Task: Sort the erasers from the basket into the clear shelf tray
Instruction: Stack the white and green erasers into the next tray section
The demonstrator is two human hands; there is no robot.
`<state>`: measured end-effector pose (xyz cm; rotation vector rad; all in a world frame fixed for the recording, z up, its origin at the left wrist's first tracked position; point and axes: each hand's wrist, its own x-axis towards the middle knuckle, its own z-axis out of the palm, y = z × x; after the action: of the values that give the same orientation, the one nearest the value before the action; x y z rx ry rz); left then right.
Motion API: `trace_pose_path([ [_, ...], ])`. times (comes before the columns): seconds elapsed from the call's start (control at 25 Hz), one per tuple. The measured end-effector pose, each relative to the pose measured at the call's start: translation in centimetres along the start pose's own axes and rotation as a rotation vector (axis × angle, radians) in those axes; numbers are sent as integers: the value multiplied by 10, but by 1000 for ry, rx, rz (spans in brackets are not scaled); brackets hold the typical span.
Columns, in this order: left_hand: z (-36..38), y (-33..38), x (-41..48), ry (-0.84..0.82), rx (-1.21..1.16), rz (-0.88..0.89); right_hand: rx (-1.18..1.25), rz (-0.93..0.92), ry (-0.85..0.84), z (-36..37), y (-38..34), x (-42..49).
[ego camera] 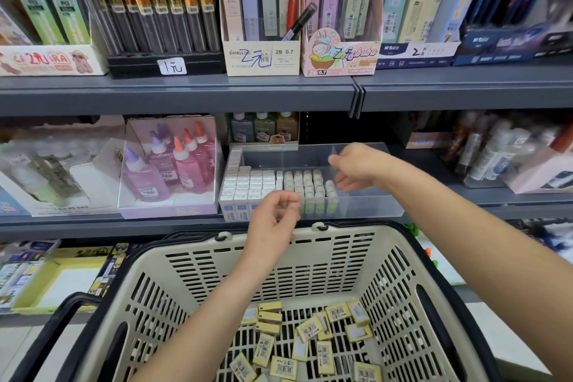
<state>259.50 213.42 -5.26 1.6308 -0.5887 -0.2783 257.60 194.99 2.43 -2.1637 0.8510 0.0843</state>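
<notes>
- A person faces a stationery shop shelf, with a cream plastic basket (310, 273) held below it.
- Many yellow-sleeved erasers (310, 329) lie loose on the basket floor, most with the barcode up.
- The clear shelf tray (366, 205) sits on the middle shelf, just above the basket's far rim. Neat rows of white erasers (248, 183) fill its left and middle parts, and its right compartment looks bare.
- The left hand (273, 220) hovers at the tray's front edge. Its fingers (290, 200) are curled toward the thumb, and blur hides whether they pinch an eraser.
- The right hand (356, 169) hangs over the tray's right side. Its fingers (344, 184) droop, loosely curled, and nothing shows between them.
- The step in hand appears to be placing erasers in the tray, and the sorting seems well short of done.
- The next move likely calls for reaching down into the basket, pinching one eraser, and standing it upright beside the last filled row.
- Pink glue bottles (173, 164) stand in a display box left of the tray.
</notes>
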Motion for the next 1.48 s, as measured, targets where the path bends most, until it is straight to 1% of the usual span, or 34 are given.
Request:
trace_pose_path([
  [0.08, -9, 2, 1, 109, 24, 60, -72, 92, -87, 4, -15, -2],
  [0.2, -35, 6, 6, 262, 71, 162, -144, 152, -172, 12, -31, 2],
  [0.28, -53, 5, 10, 315, 115, 168, -146, 202, -238, 21, -35, 5],
  [0.36, -69, -1, 17, 370, 285, 132, -162, 256, -299, 29, -36, 11],
  [0.44, -79, -10, 24, 319, 500, 15, -177, 286, -301, 36, -36, 17],
  [0.48, -81, -14, 26, 262, 541, -69, -160, 296, -282, 37, -36, 19],
  [0.52, -80, -16, 26, 210, 542, -131, -92, 324, -266, 37, -35, 21],
  [0.56, -79, -19, 25, 176, 535, -153, 8, 367, -265, 36, -33, 23],
  [0.64, -77, -23, 21, 162, 521, -134, 148, 431, -289, 32, -30, 25],
  [0.68, -78, -24, 20, 169, 500, -131, 172, 439, -298, 31, -29, 27],
  [0.84, -81, -23, 20, 150, 446, -170, 70, 416, -308, 34, -30, 28],
  [1.0, -82, -21, 20, 145, 381, -169, -1, 408, -297, 35, -31, 27],
  [1.12, -83, -21, 20, 149, 380, -161, -67, 390, -286, 37, -34, 25],
  [1.2, -83, -21, 20, 146, 384, -159, -53, 390, -288, 34, -37, 26],
  [1.36, -83, -21, 19, 150, 380, -149, 65, 431, -285, 22, -40, 25],
  [1.48, -83, -20, 17, 134, 377, -168, 76, 426, -273, 25, -37, 25],
])
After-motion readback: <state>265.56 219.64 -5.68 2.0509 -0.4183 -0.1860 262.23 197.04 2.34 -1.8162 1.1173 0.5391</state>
